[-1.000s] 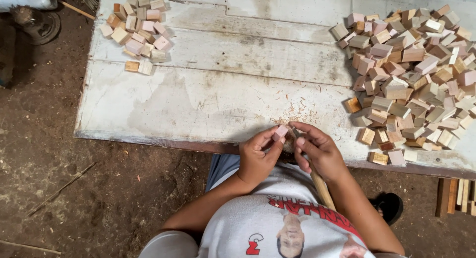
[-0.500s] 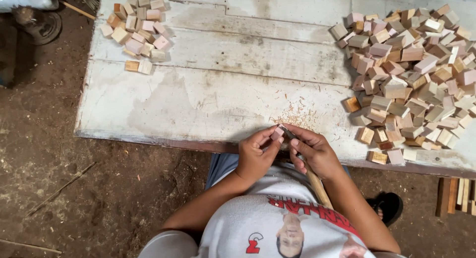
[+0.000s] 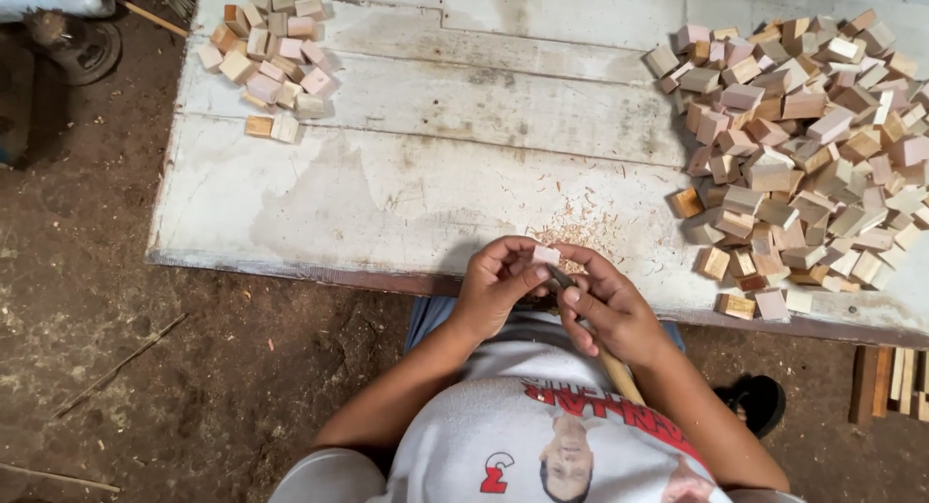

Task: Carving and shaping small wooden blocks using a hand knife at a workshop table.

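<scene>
Worn white surface (image 3: pixel 435 174) on dirt floor. Left hand (image 3: pixel 494 285) pinches small block (image 3: pixel 547 255); right hand (image 3: pixel 605 310) closed around knife (image 3: pixel 581 314). Small pile (image 3: pixel 276 48) far-left corner looks done; big pile (image 3: pixel 803 145) right edge seems left.

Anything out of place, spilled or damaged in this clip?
Only small things: wood shavings lie scattered on the worn white board just beyond the left hand and right hand, which hold a small block. Two blocks sit apart from the smaller pile.

The only view comes from the person's head and looks straight down on the worktop (image 3: pixel 435 184). It is fairly high above the worktop, and the dirt floor (image 3: pixel 116 300) shows left of it.
</scene>
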